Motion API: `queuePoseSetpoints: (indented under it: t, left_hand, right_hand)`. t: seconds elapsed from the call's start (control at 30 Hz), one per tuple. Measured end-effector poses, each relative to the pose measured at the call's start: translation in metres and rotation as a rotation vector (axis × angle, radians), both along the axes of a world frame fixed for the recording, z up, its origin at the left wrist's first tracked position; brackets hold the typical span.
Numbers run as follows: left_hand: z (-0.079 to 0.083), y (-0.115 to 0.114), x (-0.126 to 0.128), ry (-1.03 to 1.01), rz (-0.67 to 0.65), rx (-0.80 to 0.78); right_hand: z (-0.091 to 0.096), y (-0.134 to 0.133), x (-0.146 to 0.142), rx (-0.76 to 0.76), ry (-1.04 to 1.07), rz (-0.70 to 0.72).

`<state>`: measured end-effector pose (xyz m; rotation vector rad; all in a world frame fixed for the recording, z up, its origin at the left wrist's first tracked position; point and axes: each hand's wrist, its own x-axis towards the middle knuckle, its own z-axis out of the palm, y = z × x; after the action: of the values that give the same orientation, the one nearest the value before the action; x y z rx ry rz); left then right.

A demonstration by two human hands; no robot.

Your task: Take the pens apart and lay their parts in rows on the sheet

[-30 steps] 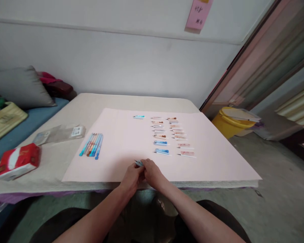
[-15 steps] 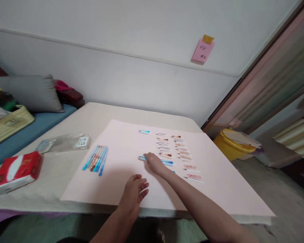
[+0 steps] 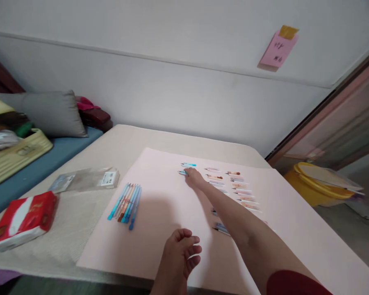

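One cream-covered table (image 3: 184, 142), one pale pink sheet (image 3: 160, 174), many slim plastic pens (image 3: 215, 177)

The sheet, lower centre, probably serves as a plain laying-out ground. At lower left sits a soft red-and-white plastic packet (image 3: 23, 219), its print too blurred to read. Just above it, a flat clear plastic wrapper (image 3: 87, 180) carries a white label, also illegible. The left hand (image 3: 180, 252), lower centre, is half curled around nothing visible, perhaps leaving room for the other arm. The right hand (image 3: 195, 178), at centre, has its fingertips closed on a light-blue pen (image 3: 182, 172), near a turquoise pen (image 3: 190, 164). At upper right, a taped-up pink paper note (image 3: 276, 51) bears two short handwritten lines, not surely readable. Pens at centre right lie in columns, seemingly to stay separate; the blue-and-brown pen bundle (image 3: 129, 200), centre left, looks gathered for reach.
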<state>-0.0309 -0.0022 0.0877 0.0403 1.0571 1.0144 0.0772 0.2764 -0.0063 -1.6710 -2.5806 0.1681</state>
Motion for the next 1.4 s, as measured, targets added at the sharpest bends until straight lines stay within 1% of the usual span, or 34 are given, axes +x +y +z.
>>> queuePoseSetpoints:
  t: [0.17,0.3,0.57,0.7,0.83,0.97,1.03,1.1,1.17,1.27,1.33,1.37,1.4]
  left_hand:
    - [-0.005,0.001,0.004,-0.024,0.0,-0.018]
    - [-0.007,0.001,0.006,-0.038,-0.025,-0.033]
    - [-0.006,-0.003,0.006,-0.057,-0.029,0.023]
    - [-0.006,-0.004,0.007,-0.052,-0.037,0.011]
    - [-0.004,-0.004,0.006,-0.06,-0.013,0.027]
    - [-0.001,-0.004,0.003,-0.093,0.0,0.039]
    - [0.002,-0.004,0.001,-0.112,0.002,0.062]
    - [0.004,-0.004,-0.001,-0.106,0.007,0.084]
    - [0.007,-0.003,-0.004,-0.07,0.017,0.104]
    - [0.01,-0.002,-0.008,0.005,0.041,0.144]
    - [0.012,-0.003,-0.011,0.039,0.064,0.172]
    - [0.014,-0.003,-0.013,0.047,0.075,0.182]
    - [0.015,-0.004,-0.014,0.05,0.089,0.195]
  right_hand:
    - [-0.005,0.004,0.005,0.016,0.014,0.016]
    - [-0.005,0.003,0.009,0.041,0.016,-0.007]
    - [-0.003,0.001,0.01,0.042,0.011,-0.042]
    - [-0.002,-0.002,0.006,0.044,0.021,-0.036]
    - [0.003,-0.006,0.002,0.044,0.025,-0.043]
    - [0.018,-0.015,-0.006,0.063,0.035,-0.037]
    - [0.025,-0.024,-0.018,0.077,0.053,0.0]
    - [0.028,-0.041,-0.038,0.071,0.076,0.066]
    - [0.027,-0.064,-0.065,0.043,0.104,0.165]
    - [0.02,-0.107,-0.109,0.002,0.161,0.306]
    - [0.016,-0.132,-0.134,-0.073,0.261,0.474]
    - [0.016,-0.142,-0.144,-0.099,0.276,0.512]
    - [0.016,-0.15,-0.152,-0.116,0.262,0.521]
